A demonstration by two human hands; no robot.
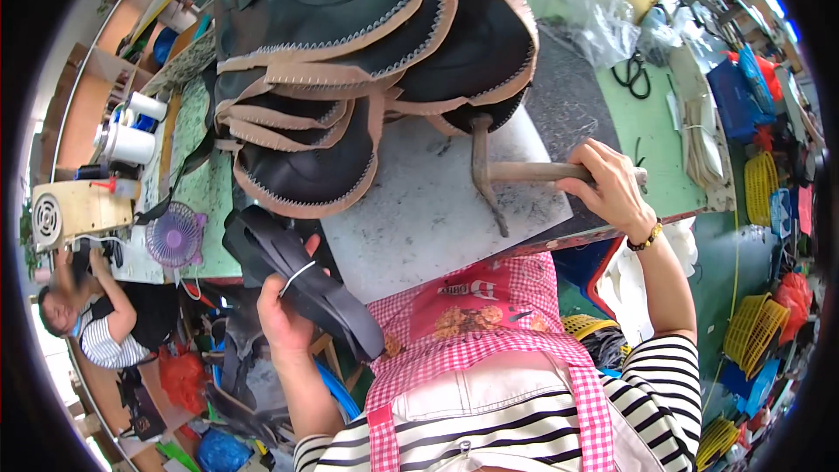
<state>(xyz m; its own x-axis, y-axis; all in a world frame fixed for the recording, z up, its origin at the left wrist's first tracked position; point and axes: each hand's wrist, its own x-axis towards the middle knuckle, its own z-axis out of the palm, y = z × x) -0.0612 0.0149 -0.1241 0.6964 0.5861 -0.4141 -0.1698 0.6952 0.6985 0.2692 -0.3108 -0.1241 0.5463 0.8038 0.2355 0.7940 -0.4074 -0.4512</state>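
My left hand [284, 319] is wrapped round a bundle of flat black straps [328, 301], bound with a thin white tie, at the table's front edge. My right hand [616, 188] grips the wooden handle of a hammer [529, 172]. Its long, narrow metal head lies over a pale, scuffed board [384, 232]. Behind the board, a heap of black leather-like pieces [350, 4] with tan, zigzag-stitched edges overlaps its far part. Part of the hammer head comes up close to the lowest piece on the right.
Black scissors [631, 76], clear plastic bags [590, 9] and a tied stack of tan strips [699, 135] lie at the right. On the left stand a purple fan [175, 234] and white thread cones [131, 142]. Another person [114, 306] sits at a machine. Yellow baskets [753, 330] stand far right.
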